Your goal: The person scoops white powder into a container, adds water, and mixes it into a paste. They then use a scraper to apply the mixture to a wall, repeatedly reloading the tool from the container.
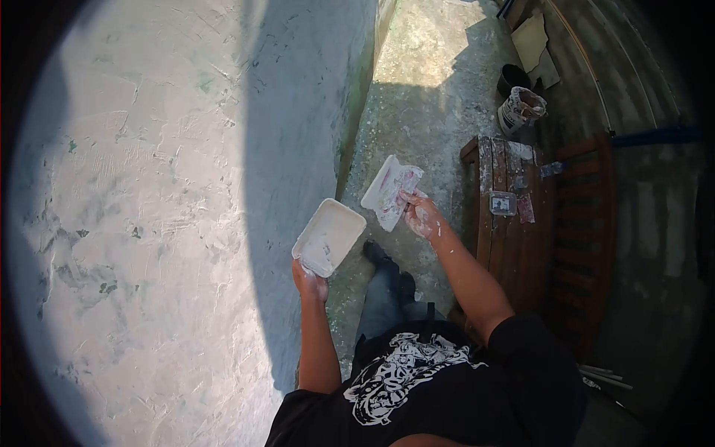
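My left hand [310,283] grips the lower end of a white rectangular tray [341,225], which has a little pale plaster in its near part. To the right of the tray, my right hand [423,217] is closed on a wide plaster scraper [389,192] smeared with white and some pinkish patches. The scraper is apart from the tray. White smears cover the fingers of both hands. On my left rises a wall [164,201] with a rough whitish coat and small greenish patches; neither tool touches it.
A wooden bench [514,253] stands on my right, bearing a clear plastic box [503,203] and a plastic bottle [551,170]. Beyond it are a plaster-smeared white bucket [512,115] and a black bucket [511,77]. The speckled concrete floor [417,112] runs between wall and bench.
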A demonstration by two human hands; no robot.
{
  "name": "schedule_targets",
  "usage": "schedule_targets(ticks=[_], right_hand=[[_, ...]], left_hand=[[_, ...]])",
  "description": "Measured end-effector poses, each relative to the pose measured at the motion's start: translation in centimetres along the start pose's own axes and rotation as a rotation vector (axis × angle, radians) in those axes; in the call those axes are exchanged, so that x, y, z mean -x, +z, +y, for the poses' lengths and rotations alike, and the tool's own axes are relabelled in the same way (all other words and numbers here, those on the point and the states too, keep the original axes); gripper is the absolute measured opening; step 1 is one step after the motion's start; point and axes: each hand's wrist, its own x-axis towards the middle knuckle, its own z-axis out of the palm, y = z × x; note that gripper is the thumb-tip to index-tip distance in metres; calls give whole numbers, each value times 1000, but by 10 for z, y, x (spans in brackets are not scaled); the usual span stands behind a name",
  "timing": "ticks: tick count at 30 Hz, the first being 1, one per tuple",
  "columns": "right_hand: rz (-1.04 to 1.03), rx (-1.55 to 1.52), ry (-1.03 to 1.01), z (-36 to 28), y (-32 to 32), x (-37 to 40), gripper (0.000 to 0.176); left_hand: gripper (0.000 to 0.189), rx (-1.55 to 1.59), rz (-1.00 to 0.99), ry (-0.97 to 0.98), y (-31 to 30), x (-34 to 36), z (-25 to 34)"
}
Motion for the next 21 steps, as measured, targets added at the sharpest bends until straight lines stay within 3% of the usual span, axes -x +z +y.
schedule_targets(ticks=[2, 8, 12, 14, 19, 21], right_hand=[[-72, -191, 76, -4, -15, -35, 29], [13, -255, 31, -21, -16, -134, 35], [17, -37, -54, -52, 1, -204, 31], [51, -64, -16, -60, -3, -236, 30], [-23, -94, 6, -83, -9, -311, 26], [55, -74, -9, -98, -2, -340, 30]], left_hand=[[43, -16, 40, 22, 3, -24, -6], [51, 91, 122, -102, 15, -106, -38], [50, 111, 37, -123, 54, -157, -47], [52, 116, 156, -148, 65, -174, -50], [54, 101, 147, -151, 108, -216, -48], [54, 75, 127, -132, 127, -235, -53]])
